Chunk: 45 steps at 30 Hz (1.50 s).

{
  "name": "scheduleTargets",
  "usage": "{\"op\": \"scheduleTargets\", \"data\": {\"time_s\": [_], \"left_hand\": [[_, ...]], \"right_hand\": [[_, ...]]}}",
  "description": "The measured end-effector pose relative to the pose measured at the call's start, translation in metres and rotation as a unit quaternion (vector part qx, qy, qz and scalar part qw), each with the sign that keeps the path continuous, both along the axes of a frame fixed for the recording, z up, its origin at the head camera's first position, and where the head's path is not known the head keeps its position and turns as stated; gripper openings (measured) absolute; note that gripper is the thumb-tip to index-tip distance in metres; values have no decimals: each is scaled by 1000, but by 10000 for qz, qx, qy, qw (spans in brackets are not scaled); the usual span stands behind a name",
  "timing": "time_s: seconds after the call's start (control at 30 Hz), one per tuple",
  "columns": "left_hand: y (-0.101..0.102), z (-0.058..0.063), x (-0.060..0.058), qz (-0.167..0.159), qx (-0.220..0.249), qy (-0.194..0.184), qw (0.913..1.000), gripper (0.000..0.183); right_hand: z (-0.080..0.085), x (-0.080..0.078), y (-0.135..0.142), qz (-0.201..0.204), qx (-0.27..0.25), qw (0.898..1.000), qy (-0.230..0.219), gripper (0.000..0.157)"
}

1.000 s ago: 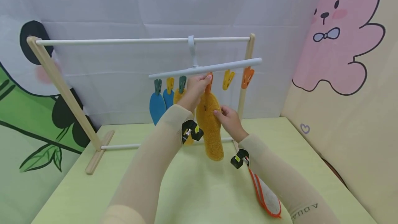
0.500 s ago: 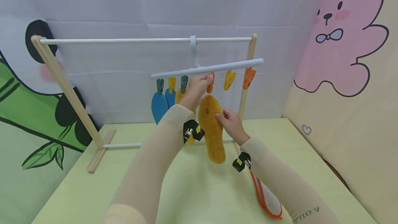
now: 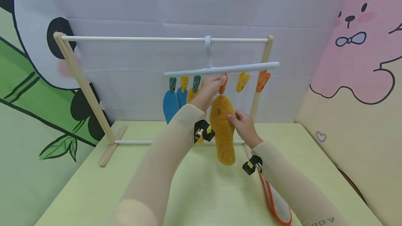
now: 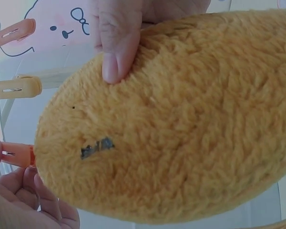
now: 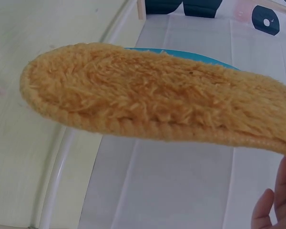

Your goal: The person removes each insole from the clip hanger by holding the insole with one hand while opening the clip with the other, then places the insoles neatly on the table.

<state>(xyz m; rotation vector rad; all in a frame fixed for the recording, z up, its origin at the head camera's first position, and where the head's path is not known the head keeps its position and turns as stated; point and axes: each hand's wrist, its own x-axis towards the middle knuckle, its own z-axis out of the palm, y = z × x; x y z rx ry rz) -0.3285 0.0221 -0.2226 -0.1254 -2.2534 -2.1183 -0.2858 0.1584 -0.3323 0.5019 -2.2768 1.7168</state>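
My right hand (image 3: 245,125) pinches a fuzzy mustard-yellow insole (image 3: 223,132) by its right edge, thumb on the front face. The insole hangs upright in the head view, its rounded top just below an orange clothespin (image 3: 223,84). That clothespin is held by my left hand (image 3: 211,88), thumb and fingers at its handle end under the white hanger (image 3: 245,68). In the left wrist view the clothespin (image 4: 18,154) meets the insole's rounded edge, and a small dark mark shows on the pile. The right wrist view shows the insole's long side (image 5: 148,95).
On the left of the hanger, clothespins carry blue insoles (image 3: 170,104) and another yellow one (image 3: 191,96). Yellow (image 3: 242,82) and orange (image 3: 263,81) clothespins hang at its right. A wooden rack (image 3: 84,83) bears the hanger. A grey insole with red edging (image 3: 279,203) lies near my right forearm.
The insole's top has dropped slightly from the orange clothespin, leaving a small gap in the head view. Both hands keep their grips. The head view has turned left, shifting everything rightward.
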Motion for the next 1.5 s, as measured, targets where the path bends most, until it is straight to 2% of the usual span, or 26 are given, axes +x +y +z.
{"op": "scheduleTargets", "data": {"time_s": [0.3, 0.5, 0.7, 0.9, 1.2, 1.5], "left_hand": [[4, 1, 0, 131, -107, -170, 9997, 35], [1, 1, 0, 59, -186, -137, 9997, 32], [0, -1, 0, -51, -158, -123, 9998, 37], [-1, 2, 0, 39, -283, -226, 9993, 31], [-5, 3, 4, -74, -431, -280, 9987, 36], [-5, 3, 1, 43, -517, -340, 9981, 34]], "right_hand": [[-2, 1, 6, -61, -26, 9999, -91, 26], [-2, 0, 8, -18, -126, 9999, -91, 25], [-3, 1, 12, 30, -137, 9998, -133, 27], [-3, 3, 14, 88, -156, 9995, -248, 27], [-4, 3, 17, 210, -107, 9994, -260, 22], [-6, 4, 23, 205, 76, 9984, -517, 22]]}}
